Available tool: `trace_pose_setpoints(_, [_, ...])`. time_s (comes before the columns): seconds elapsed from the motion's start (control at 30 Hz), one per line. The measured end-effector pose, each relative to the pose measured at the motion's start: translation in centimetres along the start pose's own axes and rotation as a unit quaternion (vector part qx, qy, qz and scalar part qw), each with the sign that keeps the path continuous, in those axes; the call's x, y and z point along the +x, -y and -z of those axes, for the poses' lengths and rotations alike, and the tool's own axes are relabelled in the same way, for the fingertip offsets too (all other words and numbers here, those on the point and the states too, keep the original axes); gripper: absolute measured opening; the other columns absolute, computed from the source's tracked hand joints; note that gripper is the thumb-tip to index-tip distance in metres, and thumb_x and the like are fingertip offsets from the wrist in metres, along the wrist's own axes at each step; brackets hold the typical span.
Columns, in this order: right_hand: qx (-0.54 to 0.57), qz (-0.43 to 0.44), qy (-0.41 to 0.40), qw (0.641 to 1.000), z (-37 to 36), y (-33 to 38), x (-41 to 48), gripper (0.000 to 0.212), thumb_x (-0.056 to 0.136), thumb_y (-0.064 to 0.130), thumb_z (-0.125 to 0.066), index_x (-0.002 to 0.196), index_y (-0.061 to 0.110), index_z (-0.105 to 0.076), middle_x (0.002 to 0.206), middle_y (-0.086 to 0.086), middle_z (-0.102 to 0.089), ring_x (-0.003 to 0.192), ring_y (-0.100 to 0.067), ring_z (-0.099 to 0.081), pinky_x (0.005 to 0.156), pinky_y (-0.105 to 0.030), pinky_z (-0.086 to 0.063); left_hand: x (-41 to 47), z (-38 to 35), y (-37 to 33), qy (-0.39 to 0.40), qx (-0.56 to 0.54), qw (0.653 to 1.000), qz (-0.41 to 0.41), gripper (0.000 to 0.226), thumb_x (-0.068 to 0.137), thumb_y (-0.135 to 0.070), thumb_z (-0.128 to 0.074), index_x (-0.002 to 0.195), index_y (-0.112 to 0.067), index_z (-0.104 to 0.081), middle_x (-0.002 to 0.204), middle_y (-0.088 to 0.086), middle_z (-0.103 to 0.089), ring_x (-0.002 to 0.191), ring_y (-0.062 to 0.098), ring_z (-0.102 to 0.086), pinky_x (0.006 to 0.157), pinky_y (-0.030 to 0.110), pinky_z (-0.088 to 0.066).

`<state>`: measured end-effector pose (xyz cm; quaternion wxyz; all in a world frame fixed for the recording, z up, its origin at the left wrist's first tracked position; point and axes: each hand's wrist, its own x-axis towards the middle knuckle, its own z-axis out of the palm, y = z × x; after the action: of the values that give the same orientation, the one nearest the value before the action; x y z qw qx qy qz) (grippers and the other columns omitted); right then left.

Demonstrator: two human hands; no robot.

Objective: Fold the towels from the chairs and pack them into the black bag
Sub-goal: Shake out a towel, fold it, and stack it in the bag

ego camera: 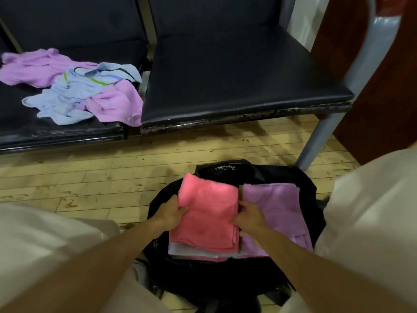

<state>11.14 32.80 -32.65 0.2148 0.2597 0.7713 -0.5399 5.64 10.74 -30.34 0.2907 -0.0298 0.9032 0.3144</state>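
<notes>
Atop the open black bag point(225, 168), folded pink towel point(207, 215), held at both side edges: left hand point(173, 211) and right hand point(250, 216), each grip closed on cloth. Soft, light, floppy; best pinched across the folded layers, lest they slide apart. Beside it in the bag, purple towel point(277, 206), folded. Beyond the bag, on the chair point(27, 118), loose towels point(74, 89), not yet folded.

Fluffy matt terry cloth makes the pink towel point(207, 213) and lilac towel point(274, 206), the chairs point(237, 71) wear smooth, faintly glossy black leatherette, and the wooden floor point(90, 177) looks scuffed
</notes>
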Motion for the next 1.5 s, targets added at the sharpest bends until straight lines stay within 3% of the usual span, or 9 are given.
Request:
trace_pose_setpoints(0.17, [-0.15, 0.042, -0.044, 0.987, -0.4, -0.1, 0.0, 0.037, 0.088, 0.007, -0.06, 0.124, 0.003, -0.059, 0.121, -0.016, -0.064, 0.114, -0.032, -0.059, 0.09, -0.034, -0.045, -0.3, -0.2, 0.3, 0.059, 0.004, 0.998, -0.01, 0.056, 0.095, -0.03, -0.055, 0.142, -0.009, -0.033, 0.136, 0.008, -0.052, 0.12, 0.025, -0.053, 0.102, 0.037, -0.044])
trace_pose_setpoints(0.3, [-0.297, 0.065, -0.063, 0.951, 0.3, 1.3, -0.9, 0.028, 0.093, 0.015, -0.052, 0.117, 0.004, -0.063, 0.117, -0.015, -0.066, 0.111, -0.033, -0.06, 0.087, -0.035, -0.043, -1.4, 0.9, -2.0, 0.097, 0.034, 0.994, -0.031, 0.03, 0.097, -0.027, -0.049, 0.124, -0.015, -0.046, 0.125, 0.01, -0.058, 0.111, 0.026, -0.058, 0.089, 0.041, -0.053])
trace_pose_setpoints(0.5, [-0.177, 0.12, -0.126, 0.969, 2.6, 5.5, -1.5, 0.027, 0.079, 0.002, -0.049, 0.092, 0.01, -0.071, 0.096, -0.02, -0.071, 0.098, -0.037, -0.065, 0.086, -0.039, -0.053, -3.1, 3.3, -4.9, 0.038, 0.053, 0.997, -0.035, 0.03, 0.095, -0.02, -0.05, 0.119, -0.003, -0.051, 0.094, 0.005, -0.054, 0.079, 0.017, -0.053, 0.063, 0.027, -0.042])
trace_pose_setpoints(0.6, [-0.036, 0.143, -0.025, 0.989, 3.6, 8.8, -2.7, 0.025, 0.089, -0.004, -0.05, 0.086, 0.015, -0.066, 0.09, -0.022, -0.071, 0.065, -0.03, -0.07, 0.07, -0.043, -0.06, -4.2, 5.5, -6.2, 0.032, -0.221, 0.975, -0.002, 0.025, 0.096, -0.012, -0.051, 0.119, -0.004, -0.056, 0.108, 0.012, -0.063, 0.097, 0.024, -0.064, 0.082, 0.032, -0.053])
trace_pose_setpoints(0.7, [0.031, 0.168, 0.061, 0.983, 4.8, 12.8, -4.5, 0.02, 0.095, -0.007, -0.047, 0.099, 0.008, -0.059, 0.086, -0.019, -0.066, 0.05, -0.019, -0.067, 0.054, -0.03, -0.059, -5.5, 8.3, -7.6, -0.011, -0.367, 0.93, -0.022, 0.021, 0.097, -0.009, -0.049, 0.116, -0.006, -0.057, 0.099, 0.01, -0.062, 0.09, 0.024, -0.065, 0.081, 0.033, -0.053])
trace_pose_setpoints(1.03, [0.038, 0.303, 0.07, 0.95, 4.1, 26.3, -7.5, 0.022, 0.097, 0.003, -0.05, 0.116, 0.005, -0.063, 0.098, -0.017, -0.071, 0.081, -0.031, -0.073, 0.064, -0.031, -0.061, -7.3, 19.4, -9.5, -0.162, -0.281, 0.937, -0.134, 0.019, 0.095, -0.01, -0.051, 0.111, -0.007, -0.061, 0.097, 0.014, -0.065, 0.08, 0.02, -0.065, 0.068, 0.026, -0.052])
trace_pose_setpoints(1.23, [-0.007, 0.337, 0.091, 0.937, -0.9, 32.0, -4.8, 0.024, 0.093, 0.001, -0.052, 0.113, 0.008, -0.065, 0.097, -0.012, -0.072, 0.08, -0.02, -0.07, 0.073, -0.032, -0.061, -6.1, 24.4, -7.0, -0.188, -0.235, 0.946, -0.12, 0.013, 0.092, -0.008, -0.054, 0.096, -0.016, -0.063, 0.091, 0.004, -0.064, 0.079, 0.017, -0.062, 0.081, 0.029, -0.05])
trace_pose_setpoints(1.37, [-0.035, 0.354, 0.089, 0.93, -4.6, 35.1, -1.8, 0.023, 0.091, 0.0, -0.053, 0.107, 0.009, -0.067, 0.1, -0.013, -0.071, 0.083, -0.019, -0.066, 0.077, -0.032, -0.059, -4.7, 26.6, -4.4, -0.169, -0.406, 0.893, -0.097, 0.026, 0.094, -0.021, -0.055, 0.115, -0.009, -0.061, 0.102, 0.008, -0.065, 0.09, 0.022, -0.063, 0.086, 0.035, -0.051])
trace_pose_setpoints(1.5, [-0.089, 0.379, 0.066, 0.919, -8.5, 37.5, 1.1, 0.022, 0.092, 0.003, -0.054, 0.105, 0.015, -0.067, 0.105, -0.007, -0.068, 0.088, -0.018, -0.064, 0.076, -0.03, -0.059, -3.8, 27.6, -2.2, -0.243, -0.478, 0.843, -0.048, 0.018, 0.094, -0.019, -0.055, 0.107, -0.009, -0.062, 0.097, 0.007, -0.062, 0.087, 0.021, -0.064, 0.077, 0.029, -0.051])
